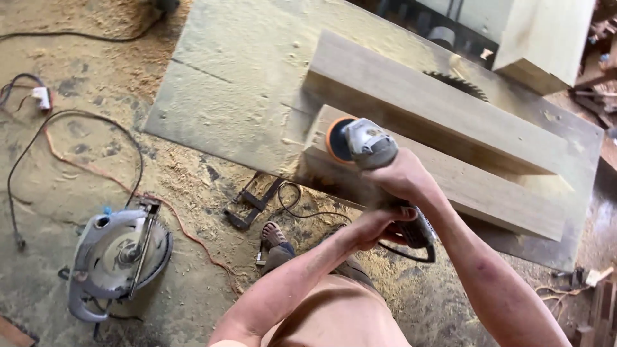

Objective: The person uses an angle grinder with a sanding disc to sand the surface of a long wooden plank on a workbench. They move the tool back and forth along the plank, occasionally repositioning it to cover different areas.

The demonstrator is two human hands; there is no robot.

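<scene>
A grey angle grinder with an orange sanding disc presses against the end of a thick wooden beam lying on a dusty table. My right hand grips the grinder's body from above. At the tool's rear handle, my left hand is closed around it, just above the black cord. A second wooden beam lies behind the first.
A circular saw rests on the sawdust-covered floor at lower left, with cables looping around it. A metal clamp lies under the table edge. A saw blade protrudes from the table. My sandalled foot stands below.
</scene>
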